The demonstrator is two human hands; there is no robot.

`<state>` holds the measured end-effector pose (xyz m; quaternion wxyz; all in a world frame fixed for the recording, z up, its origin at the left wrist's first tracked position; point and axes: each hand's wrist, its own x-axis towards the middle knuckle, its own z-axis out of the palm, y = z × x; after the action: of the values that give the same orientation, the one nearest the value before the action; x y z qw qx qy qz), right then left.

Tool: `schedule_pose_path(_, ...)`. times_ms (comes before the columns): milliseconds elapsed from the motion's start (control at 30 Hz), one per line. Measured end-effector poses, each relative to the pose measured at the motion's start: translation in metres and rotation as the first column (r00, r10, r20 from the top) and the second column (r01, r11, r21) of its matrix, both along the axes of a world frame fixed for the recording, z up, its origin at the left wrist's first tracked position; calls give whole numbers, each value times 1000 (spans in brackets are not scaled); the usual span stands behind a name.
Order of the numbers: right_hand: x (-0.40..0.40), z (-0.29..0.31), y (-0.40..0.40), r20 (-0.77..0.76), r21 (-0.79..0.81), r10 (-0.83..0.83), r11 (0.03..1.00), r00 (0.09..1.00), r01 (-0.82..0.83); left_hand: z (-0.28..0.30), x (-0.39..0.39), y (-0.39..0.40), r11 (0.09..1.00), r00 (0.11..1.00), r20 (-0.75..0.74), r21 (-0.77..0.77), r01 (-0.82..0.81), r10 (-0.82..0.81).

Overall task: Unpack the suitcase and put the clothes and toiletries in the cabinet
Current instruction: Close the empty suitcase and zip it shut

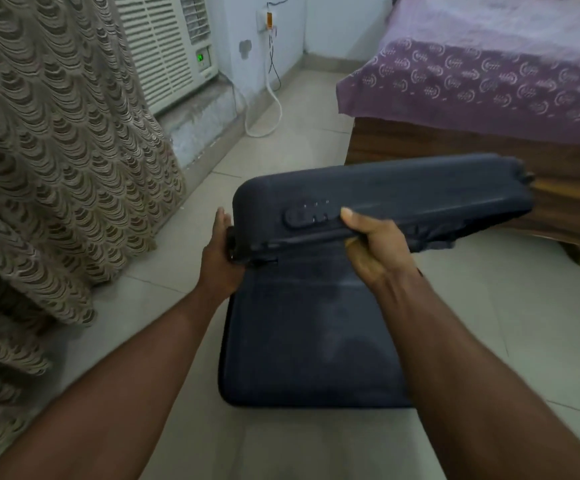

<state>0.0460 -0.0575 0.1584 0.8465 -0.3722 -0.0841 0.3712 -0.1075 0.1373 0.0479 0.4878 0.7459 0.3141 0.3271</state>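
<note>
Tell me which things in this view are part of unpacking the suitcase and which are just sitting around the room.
Part of the job:
- suitcase on the floor, its lid partly lifted
- left hand at the lid's corner
- right hand gripping the lid's edge

Just lying about:
- bed with purple cover
- air conditioner
- curtain
- white cable

No clothes, toiletries or cabinet show.

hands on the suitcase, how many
2. The left hand holds the left end of the suitcase near the zipper; the right hand grips the front edge of the raised lid beside the lock.
</note>
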Motion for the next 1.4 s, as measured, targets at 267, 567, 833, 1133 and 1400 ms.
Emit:
schedule_pose_path(267, -33, -87, -85, -201, -178, 60, 979, 978, -96, -29, -1, -27, 919, 994, -25, -385, 87, -104)
schedule_pose_path(567, -95, -182, -104, -533, -416, 131, 820, 836, -394, -76, -55, 3, 1000, 841, -541, 0, 19, -16)
schedule_pose_path(833, -110, -209, -118, -514, -608, -51, 725, 856, -322, -68, -56, -46, 990, 821, -562, -135, 25, -98)
schedule_pose_path(1133, -113, -195, -120, -320, -851, 122, 398, 939, -342, -82, -58, -44, 940, 869, -486, -331, -79, -98)
schedule_pose_path(1400, -28, -123, -157, 569, -749, 501, -11, 652, 662, -86, -22, -58, 972, 784, -594, -232, 45, -178)
